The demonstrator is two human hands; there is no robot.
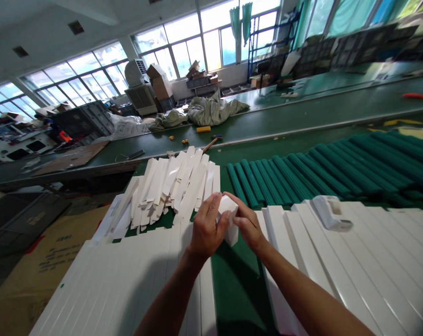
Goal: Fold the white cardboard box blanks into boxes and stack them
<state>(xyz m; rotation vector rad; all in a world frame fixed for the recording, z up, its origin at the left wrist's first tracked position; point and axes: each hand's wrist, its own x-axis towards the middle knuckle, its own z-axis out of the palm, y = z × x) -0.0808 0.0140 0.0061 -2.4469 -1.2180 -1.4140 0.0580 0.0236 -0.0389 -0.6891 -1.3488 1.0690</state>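
- Our left grip (205, 228) pinches one side of a white box (233, 236), near its upper end.
- Our right grip (249, 226) pinches the opposite side, so the box sits between both hands, over the green surface (241, 284).
- Left of our hands, we see long white boxes (116, 270) side by side; beyond them lies a heap of white card pieces (176, 179).
- Rightward, more white boxes (365, 261) carry a tape dispenser (325, 211).
- Beyond those, we see green rolls (299, 172) in a row.
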